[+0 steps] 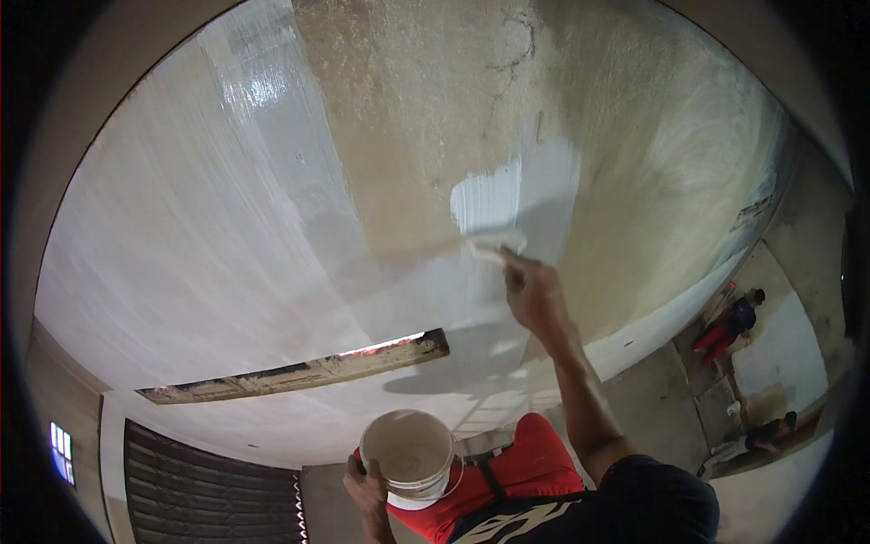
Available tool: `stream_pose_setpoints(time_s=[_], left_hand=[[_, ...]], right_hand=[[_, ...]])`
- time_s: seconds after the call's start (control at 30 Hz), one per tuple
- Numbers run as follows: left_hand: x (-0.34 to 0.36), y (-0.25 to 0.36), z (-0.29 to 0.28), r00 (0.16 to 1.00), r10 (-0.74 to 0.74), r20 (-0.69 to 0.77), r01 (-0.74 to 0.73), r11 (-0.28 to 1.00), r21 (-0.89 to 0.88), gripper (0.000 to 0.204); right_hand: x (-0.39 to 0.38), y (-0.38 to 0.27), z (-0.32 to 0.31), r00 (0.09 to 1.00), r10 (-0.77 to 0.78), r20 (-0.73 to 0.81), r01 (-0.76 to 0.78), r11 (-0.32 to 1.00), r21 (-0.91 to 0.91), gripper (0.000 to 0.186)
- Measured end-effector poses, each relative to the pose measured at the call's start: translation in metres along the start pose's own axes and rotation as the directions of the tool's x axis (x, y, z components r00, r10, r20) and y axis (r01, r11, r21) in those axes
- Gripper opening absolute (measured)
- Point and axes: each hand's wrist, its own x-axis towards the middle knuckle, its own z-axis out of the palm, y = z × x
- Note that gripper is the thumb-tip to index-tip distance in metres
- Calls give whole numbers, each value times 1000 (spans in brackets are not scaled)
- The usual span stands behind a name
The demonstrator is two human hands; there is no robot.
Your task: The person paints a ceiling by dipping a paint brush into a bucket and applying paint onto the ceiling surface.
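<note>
My right hand [535, 290] grips a pale, flat brush [489, 245] held at a wall [381, 127] streaked with white coating over beige, at the lower part of a fresh white patch [485, 199]. Whether the brush touches the surface I cannot tell for sure. My left hand [364, 485] holds a white plastic bucket [417, 476] by its side, low in front of me over my red-clad legs. The bucket's inside looks coated with pale material; how full it is, I cannot tell.
A long narrow opening [290, 370] cuts across the wall. A dark slatted shutter [208, 471] and small window [62, 451] are at lower left. Two other people, one in red trousers [716, 335], one lower [761, 437], are by the right-hand wall, above a grey floor [648, 408].
</note>
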Motion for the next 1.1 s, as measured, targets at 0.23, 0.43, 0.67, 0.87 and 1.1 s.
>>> stream_pose_setpoints(time_s=[0.23,0.43,0.67,0.87,1.1], left_hand=[[-6,22,-6,1000,-16,18,18,994,-112,34],[-4,20,-1,1000,-17,12,18,994,-107,39],[-5,6,-6,1000,-2,-14,1,999,-53,45],[-5,29,-2,998,-61,-12,60,998,-27,39],[-5,21,-9,999,-44,1,44,999,-18,31]], right_hand=[[16,-36,-17,973,-113,-203,122,992,32,48],[-104,73,98,992,72,104,-62,993,-103,51],[-137,107,97,952,212,222,-193,975,-107,39],[-9,16,6,997,-28,-68,31,999,34,36],[21,-31,-27,987,-51,-151,73,987,143,43]])
